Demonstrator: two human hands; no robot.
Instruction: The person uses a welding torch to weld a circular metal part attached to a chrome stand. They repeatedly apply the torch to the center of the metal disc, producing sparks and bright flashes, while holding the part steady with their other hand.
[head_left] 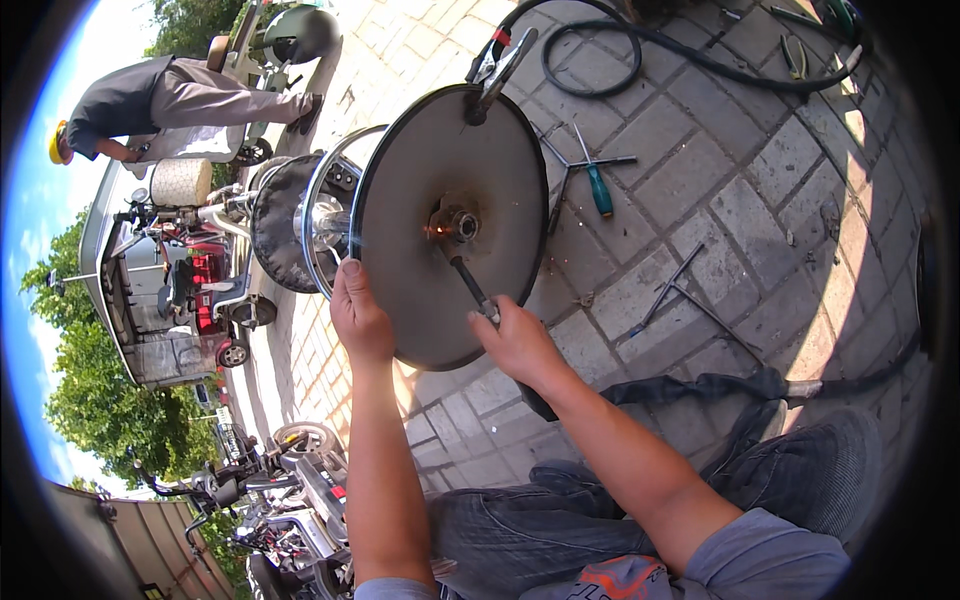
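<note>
Right hand (522, 342) grips a rod-tipped tool (472, 284), left hand (360, 318) a disc (420, 290) — clamp (497, 78) attached, screwdriver (599, 190) and cable (780, 86) beyond.

The disc (400, 300) at the centre of the frame is dull grey-brown with a black rim, tinged rusty brown round its grey hub (466, 227); the sparks (434, 231) just left of that are orange. The tool (470, 280) below is black, the clamp (497, 75) at upper centre silvery, with a red band (501, 37). Right of centre, a screwdriver (600, 192) has a teal handle against grey paving (720, 140) in a brick pattern. Lower down, the jeans (510, 530) are dark blue-grey, the sleeve (765, 555) lighter grey-blue. At upper left, a person (135, 95) wears a yellow hat (57, 143), dark top and taupe trousers (215, 95).
</note>
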